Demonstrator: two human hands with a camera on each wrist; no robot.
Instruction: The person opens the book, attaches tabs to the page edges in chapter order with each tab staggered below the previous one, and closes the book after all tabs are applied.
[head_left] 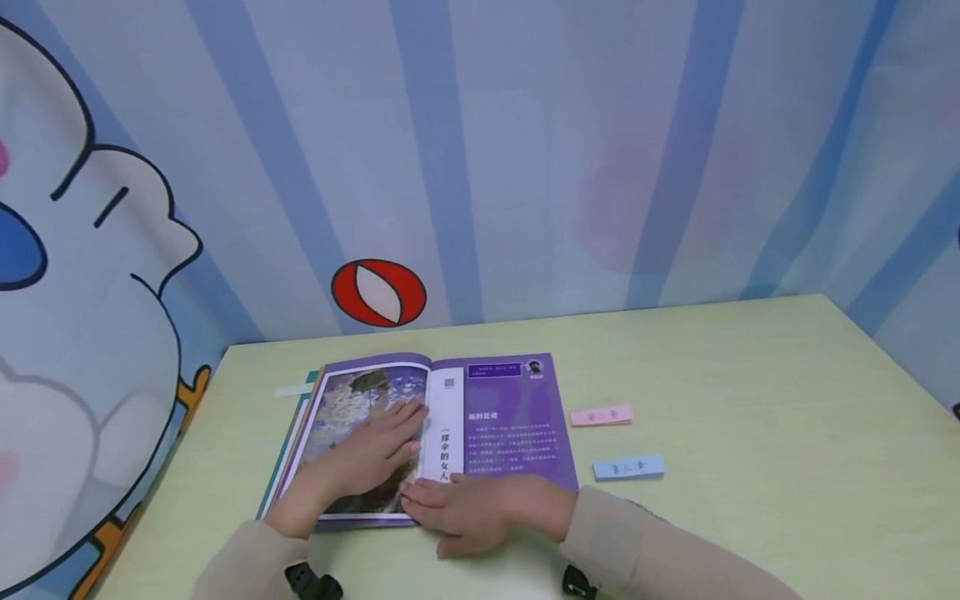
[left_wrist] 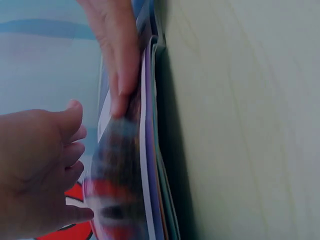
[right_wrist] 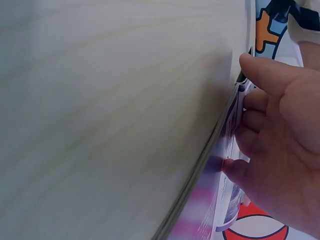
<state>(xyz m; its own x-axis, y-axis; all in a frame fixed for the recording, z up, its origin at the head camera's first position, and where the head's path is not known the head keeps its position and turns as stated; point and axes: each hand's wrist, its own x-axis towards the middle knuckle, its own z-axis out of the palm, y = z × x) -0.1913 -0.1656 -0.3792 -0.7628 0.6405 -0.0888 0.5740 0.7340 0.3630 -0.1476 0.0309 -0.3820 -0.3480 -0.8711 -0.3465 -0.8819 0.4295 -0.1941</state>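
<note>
An open book (head_left: 517,417) lies on the table, its left page a painting (head_left: 341,425) and its right page purple with white text. My left hand (head_left: 378,450) rests on the painting, its fingers extended toward the book's middle fold. Low on the fold, my right hand (head_left: 476,510) lies across the pages with straight fingers pointing left and the thumb toward the front edge. Neither hand grips anything. A pale strip (head_left: 294,389) sticks out from the book's left side. Right of the book lie a pink paper strip (head_left: 602,415) and a blue one (head_left: 628,467), both with handwriting.
The light wooden table (head_left: 750,400) extends far to the right of the strips. A blue striped backdrop (head_left: 525,167) with a large cartoon figure (head_left: 75,375) stands behind and to the left.
</note>
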